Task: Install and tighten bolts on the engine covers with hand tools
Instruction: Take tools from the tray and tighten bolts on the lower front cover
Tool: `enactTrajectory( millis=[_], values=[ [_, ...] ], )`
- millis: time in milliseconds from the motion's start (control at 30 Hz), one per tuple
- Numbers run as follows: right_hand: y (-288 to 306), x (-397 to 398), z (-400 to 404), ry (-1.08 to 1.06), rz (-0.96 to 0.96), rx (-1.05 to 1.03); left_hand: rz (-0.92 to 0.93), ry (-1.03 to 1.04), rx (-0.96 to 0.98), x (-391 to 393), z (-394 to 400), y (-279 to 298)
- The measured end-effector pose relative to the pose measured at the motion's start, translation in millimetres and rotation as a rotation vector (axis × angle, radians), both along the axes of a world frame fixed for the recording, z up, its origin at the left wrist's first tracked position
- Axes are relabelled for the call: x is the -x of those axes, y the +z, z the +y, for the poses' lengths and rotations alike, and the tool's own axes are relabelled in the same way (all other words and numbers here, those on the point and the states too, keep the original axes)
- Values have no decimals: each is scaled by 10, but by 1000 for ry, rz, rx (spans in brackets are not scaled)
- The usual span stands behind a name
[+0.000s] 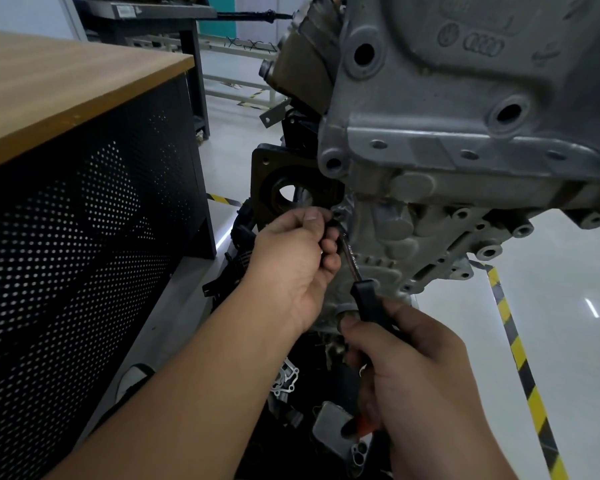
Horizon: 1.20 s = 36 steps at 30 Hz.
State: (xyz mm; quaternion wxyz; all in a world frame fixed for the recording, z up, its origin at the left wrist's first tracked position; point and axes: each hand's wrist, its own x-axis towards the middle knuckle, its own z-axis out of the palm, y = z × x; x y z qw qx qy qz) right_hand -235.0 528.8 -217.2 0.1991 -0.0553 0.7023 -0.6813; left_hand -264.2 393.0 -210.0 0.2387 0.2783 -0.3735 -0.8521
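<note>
Black ratchet handle [371, 304] gripped by right hand [420, 372]; left hand [291, 258] fingers pinch its head.

Workshop: mounted engine [447, 140], workbench [66, 98], hazard-striped floor tape [520, 351]

Engine [447, 140]: dull grey cast metal, darker brownish part at its upper left. Tool handle [371, 303]: black; shaft [350, 259]: dark with pale lettering. Bench top [49, 98]: light wood grain. Bench panel [84, 254]: black, dotted with small perforations. Floor [551, 323]: glossy pale grey. Floor tape [523, 368]: yellow and black stripes.
</note>
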Motion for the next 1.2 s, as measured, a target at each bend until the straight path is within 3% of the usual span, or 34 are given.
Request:
enactTrajectory(
  millis=[167,333,667,833,1067,1200],
  values=[
    [-8,-6,5,4,6,19,41,-41,125,26,-16,-17],
    [-44,13,15,15,-6,34,-16,-81,449,4,-63,-89],
    [-52,3,32,15,-24,26,-66,-135,808,-50,-154,-98],
    [-36,-21,27,11,-27,35,-116,-92,891,-9,-195,-81],
    [-19,-24,29,3,-25,33,-245,196,957,50,-128,-199],
    [-10,-24,23,7,-34,37,-287,200,979,61,-80,-178]
  ],
)
